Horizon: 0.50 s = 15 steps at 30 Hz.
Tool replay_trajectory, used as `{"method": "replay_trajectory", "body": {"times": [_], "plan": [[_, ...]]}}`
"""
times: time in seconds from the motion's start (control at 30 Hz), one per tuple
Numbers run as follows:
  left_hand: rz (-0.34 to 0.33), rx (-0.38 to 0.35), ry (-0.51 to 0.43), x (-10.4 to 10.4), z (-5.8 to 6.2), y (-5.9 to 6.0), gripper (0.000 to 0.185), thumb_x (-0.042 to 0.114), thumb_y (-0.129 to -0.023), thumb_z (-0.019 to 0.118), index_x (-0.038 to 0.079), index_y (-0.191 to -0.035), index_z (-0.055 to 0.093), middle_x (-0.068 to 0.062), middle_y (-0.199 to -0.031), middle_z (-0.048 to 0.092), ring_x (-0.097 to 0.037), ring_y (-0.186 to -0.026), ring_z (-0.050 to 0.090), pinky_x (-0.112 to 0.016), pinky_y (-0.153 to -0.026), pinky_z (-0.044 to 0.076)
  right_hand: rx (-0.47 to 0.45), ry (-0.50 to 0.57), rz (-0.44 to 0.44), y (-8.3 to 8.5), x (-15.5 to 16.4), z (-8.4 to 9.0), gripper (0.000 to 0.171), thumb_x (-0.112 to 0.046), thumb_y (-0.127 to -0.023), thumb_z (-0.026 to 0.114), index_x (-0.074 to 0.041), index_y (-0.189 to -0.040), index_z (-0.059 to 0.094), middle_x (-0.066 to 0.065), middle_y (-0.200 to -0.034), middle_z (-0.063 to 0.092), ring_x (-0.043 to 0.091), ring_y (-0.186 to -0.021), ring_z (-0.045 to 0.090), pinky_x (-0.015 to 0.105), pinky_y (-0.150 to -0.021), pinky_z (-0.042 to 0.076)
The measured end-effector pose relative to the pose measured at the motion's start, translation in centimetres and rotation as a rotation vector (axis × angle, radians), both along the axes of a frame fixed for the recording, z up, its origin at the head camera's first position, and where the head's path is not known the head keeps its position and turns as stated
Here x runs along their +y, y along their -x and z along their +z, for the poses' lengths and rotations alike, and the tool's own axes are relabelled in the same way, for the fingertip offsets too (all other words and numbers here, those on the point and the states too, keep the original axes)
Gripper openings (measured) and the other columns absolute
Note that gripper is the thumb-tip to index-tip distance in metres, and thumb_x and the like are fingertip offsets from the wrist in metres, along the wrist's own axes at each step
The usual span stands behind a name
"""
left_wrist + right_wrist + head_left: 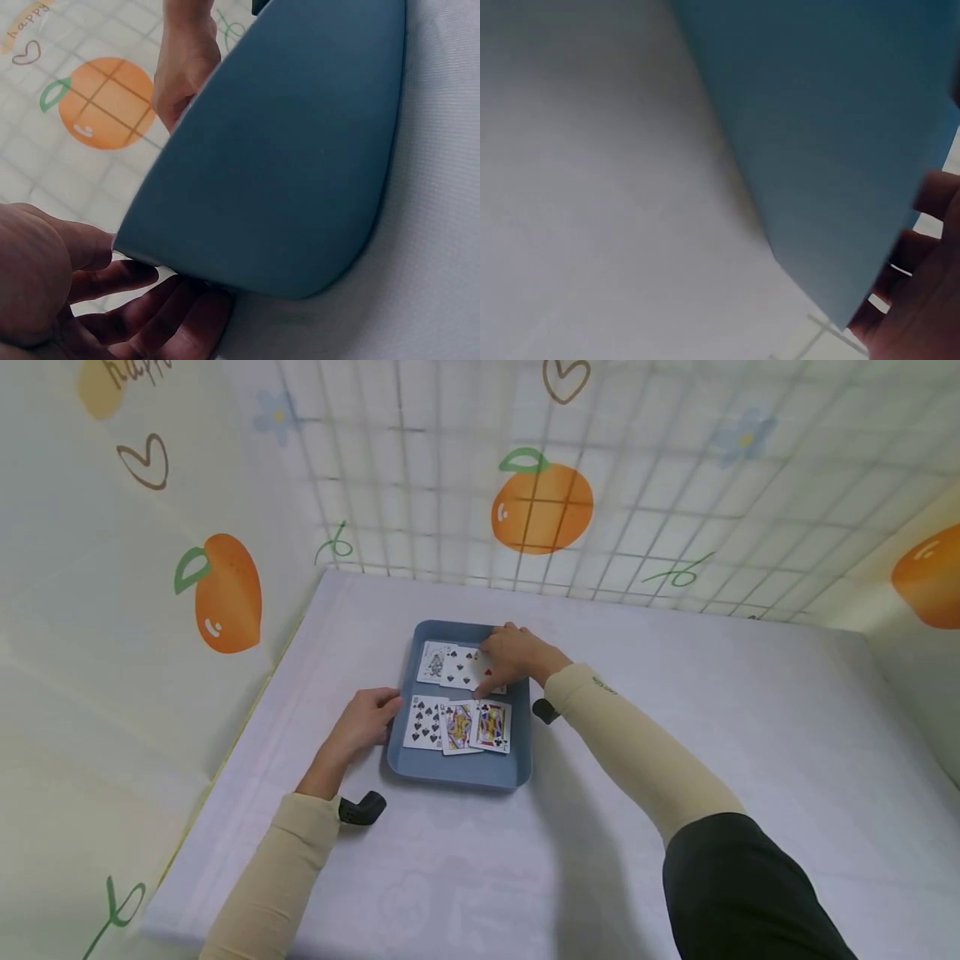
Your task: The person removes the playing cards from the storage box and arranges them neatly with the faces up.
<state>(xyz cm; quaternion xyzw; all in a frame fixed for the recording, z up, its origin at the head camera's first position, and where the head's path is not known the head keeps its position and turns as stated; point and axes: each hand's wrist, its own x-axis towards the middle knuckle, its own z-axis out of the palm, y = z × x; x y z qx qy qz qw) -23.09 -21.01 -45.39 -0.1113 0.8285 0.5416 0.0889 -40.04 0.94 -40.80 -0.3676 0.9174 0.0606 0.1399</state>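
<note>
A blue tray (457, 774) sits on the white table and holds two rows of playing cards. The near row is a spades card (424, 722) and two face cards (492, 725). My left hand (367, 718) grips the tray's left rim; in the left wrist view its fingers (157, 311) curl under the tray's wall (300, 150). My right hand (512, 658) is curled over the right end of the far row and pinches a card with red pips (487, 674). Two more cards (447, 664) lie left of it. The right wrist view shows the tray's wall (832, 112) and my fingers (922, 300).
The white table (675, 693) is boxed in by walls printed with oranges and hearts on the left, back and right. Black wrist mounts (362, 808) sit beside each forearm. Bare tabletop lies to the right and in front of the tray.
</note>
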Motion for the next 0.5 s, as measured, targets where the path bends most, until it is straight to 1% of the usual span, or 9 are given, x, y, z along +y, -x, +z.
{"method": "replay_trajectory", "body": {"times": [0.1, 0.23, 0.5], "plan": [[-0.003, 0.001, 0.002, 0.2, 0.0, -0.1, 0.045, 0.021, -0.106, 0.047, -0.002, -0.145, 0.046, -0.021, -0.133, 0.057, -0.028, -0.108, 0.060, -0.037, -0.081, 0.056, -0.008, 0.016, -0.020, 0.0, 0.2, -0.2, 0.096, -0.066, -0.069, 0.079, -0.005, -0.138, 0.056, 0.014, -0.136, 0.054, 0.031, -0.118, 0.045, 0.052, -0.107, 0.033], [-0.009, 0.001, 0.010, 0.3, 0.1, -0.2, 0.045, 0.021, -0.106, 0.047, -0.002, -0.145, 0.045, -0.021, -0.134, 0.057, -0.029, -0.110, 0.060, -0.037, -0.080, 0.056, 0.002, 0.028, -0.015, 0.1, 0.3, -0.1, 0.096, -0.067, -0.067, 0.079, -0.005, -0.136, 0.058, 0.013, -0.132, 0.056, 0.030, -0.114, 0.045, 0.049, -0.104, 0.036], [-0.012, -0.021, 0.026, 0.0, 0.2, 0.0, 0.046, 0.022, -0.106, 0.046, -0.001, -0.146, 0.044, -0.020, -0.137, 0.055, -0.030, -0.113, 0.058, -0.037, -0.081, 0.056, 0.020, 0.070, 0.000, -0.3, 0.2, 1.6, 0.093, -0.065, -0.066, 0.081, -0.006, -0.134, 0.059, 0.012, -0.119, 0.057, 0.028, -0.106, 0.047, 0.045, -0.095, 0.041]]}}
